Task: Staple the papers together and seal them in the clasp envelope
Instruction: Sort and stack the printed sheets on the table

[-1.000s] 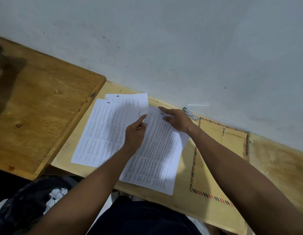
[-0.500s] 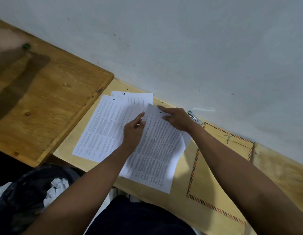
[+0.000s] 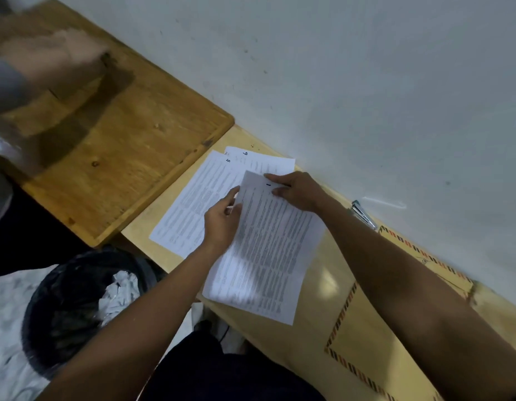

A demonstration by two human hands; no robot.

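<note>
Several printed white sheets lie on the pale desk (image 3: 317, 285). The top sheet (image 3: 268, 250), marked 1, overlaps two sheets (image 3: 199, 198) marked 5 and 6. My left hand (image 3: 222, 224) holds the top sheet's left edge, thumb on the paper. My right hand (image 3: 297, 191) rests with straight fingers on that sheet's top corner. A silver stapler (image 3: 362, 214) lies by the wall behind my right forearm. The clasp envelope (image 3: 366, 342), tan with a striped border, lies flat at the right, partly under my right arm.
A darker wooden table (image 3: 112, 134) adjoins the desk at the left, with another person's blurred hand (image 3: 51, 57) over it. A black-lined waste bin (image 3: 77, 302) holding crumpled paper stands below the desk's left end. A white wall (image 3: 366, 82) runs behind.
The view has swung down and right. The top sheet has slid up and left over the other sheets. A blurred hand has come in over the left table.
</note>
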